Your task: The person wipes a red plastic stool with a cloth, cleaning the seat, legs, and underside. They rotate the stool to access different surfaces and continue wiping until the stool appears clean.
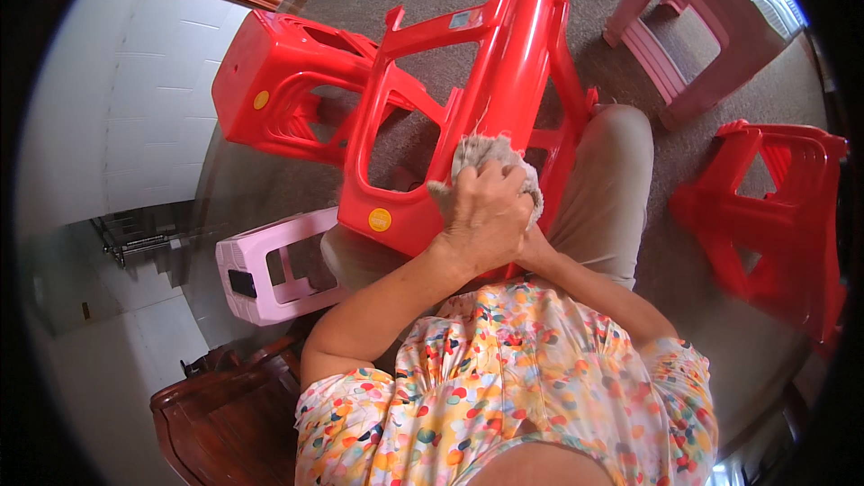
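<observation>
A red plastic stool point(523, 47) rests tipped over across my lap, its legs pointing away from me. It has a round yellow sticker on the side nearest the seat. My left hand point(482, 212) grips a frayed grey cloth point(486, 148) and presses it on the stool's side panel. Behind it, my right hand point(533, 246) is mostly hidden. Only its wrist area shows, close to the stool's near end, and what its fingers do cannot be seen.
Another red stool point(246, 77) lies on its side at the left, near a pink stool point(304, 233) with a dark rectangle on its seat. A larger pink stool point(732, 47) stands upper right. More red plastic stools point(776, 216) are at right. A brown wooden chair point(229, 412) sits lower left.
</observation>
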Motion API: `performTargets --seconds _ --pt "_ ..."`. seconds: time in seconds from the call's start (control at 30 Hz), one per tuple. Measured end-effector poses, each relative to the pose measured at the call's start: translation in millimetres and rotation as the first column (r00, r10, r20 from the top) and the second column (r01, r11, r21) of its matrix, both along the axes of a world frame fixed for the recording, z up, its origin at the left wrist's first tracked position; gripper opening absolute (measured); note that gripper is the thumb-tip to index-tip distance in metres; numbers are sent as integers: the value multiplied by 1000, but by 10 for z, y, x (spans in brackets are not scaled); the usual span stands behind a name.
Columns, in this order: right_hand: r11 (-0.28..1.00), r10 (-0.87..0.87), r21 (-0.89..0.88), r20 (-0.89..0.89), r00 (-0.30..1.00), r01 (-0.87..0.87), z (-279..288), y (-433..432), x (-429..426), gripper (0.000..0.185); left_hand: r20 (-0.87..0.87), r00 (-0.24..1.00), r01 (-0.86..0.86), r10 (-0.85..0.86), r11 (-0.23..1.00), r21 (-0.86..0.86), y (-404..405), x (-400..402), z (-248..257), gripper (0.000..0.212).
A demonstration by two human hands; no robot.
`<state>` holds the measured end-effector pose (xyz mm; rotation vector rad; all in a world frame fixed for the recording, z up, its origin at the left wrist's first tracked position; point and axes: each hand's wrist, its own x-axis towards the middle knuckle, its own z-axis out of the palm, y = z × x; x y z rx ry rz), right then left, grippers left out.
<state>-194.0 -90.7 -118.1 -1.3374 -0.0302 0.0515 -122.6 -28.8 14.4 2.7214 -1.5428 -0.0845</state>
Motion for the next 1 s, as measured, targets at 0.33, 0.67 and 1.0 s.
performTargets --seconds 0.33,0.67,1.0 --pt "945 13 318 -270 963 77 186 -214 -28 61 -622 590 -805 514 426 -412 1397 707 515 20" --pt "944 -52 306 -240 969 127 132 -215 -51 66 -165 605 -789 779 614 2 1622 799 -137 30" --pt "956 -80 261 -199 977 132 143 -217 -50 65 -215 805 -586 553 797 -146 913 231 113 17"
